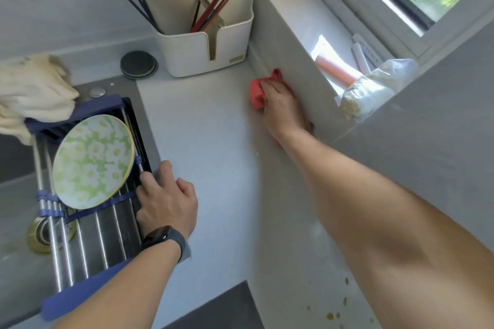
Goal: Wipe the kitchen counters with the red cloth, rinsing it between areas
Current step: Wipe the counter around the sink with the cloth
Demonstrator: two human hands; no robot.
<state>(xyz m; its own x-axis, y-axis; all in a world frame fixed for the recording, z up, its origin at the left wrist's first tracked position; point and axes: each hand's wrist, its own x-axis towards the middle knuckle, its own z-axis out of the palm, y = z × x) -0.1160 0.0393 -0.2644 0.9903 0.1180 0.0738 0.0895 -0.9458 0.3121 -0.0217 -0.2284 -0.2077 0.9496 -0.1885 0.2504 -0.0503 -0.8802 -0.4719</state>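
Note:
My right hand (282, 107) presses the bunched red cloth (257, 93) onto the pale grey counter (208, 128), right against the low wall under the window sill. My left hand (167, 200), with a dark band on the wrist, rests at the counter's edge, its fingers touching the right end of the roll-up drying rack (88, 243) that spans the sink (16, 222). Part of the cloth is hidden under my palm.
A green flowered plate (93, 161) lies on the rack. White gloves (34, 88) hang at the left. A white utensil holder (203, 43) and a round black disc (138, 64) stand at the back. Bags and packets (369, 88) crowd the sill. Brown drips (331, 315) spot the near surface.

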